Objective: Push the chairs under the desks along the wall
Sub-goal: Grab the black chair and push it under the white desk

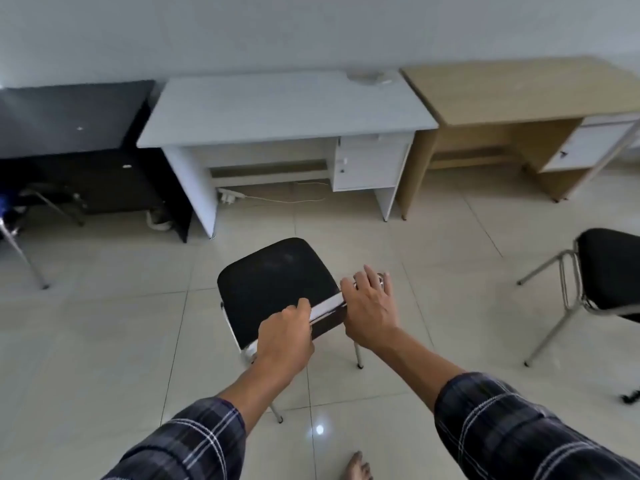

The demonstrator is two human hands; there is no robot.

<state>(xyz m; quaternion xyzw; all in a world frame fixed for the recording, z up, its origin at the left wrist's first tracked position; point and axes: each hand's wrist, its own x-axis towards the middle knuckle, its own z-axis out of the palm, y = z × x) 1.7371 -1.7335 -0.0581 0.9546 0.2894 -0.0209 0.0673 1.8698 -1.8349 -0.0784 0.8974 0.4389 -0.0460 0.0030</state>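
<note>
Floor [294, 218] beneath white desk [277, 109] holds 1 cable [287, 201] (left hand [285, 336] grips chair [273, 282], right hand [370, 306] spread).

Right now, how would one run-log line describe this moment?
left hand: grips backrest | right hand: open on backrest | chair: before white desk, not under it
</note>
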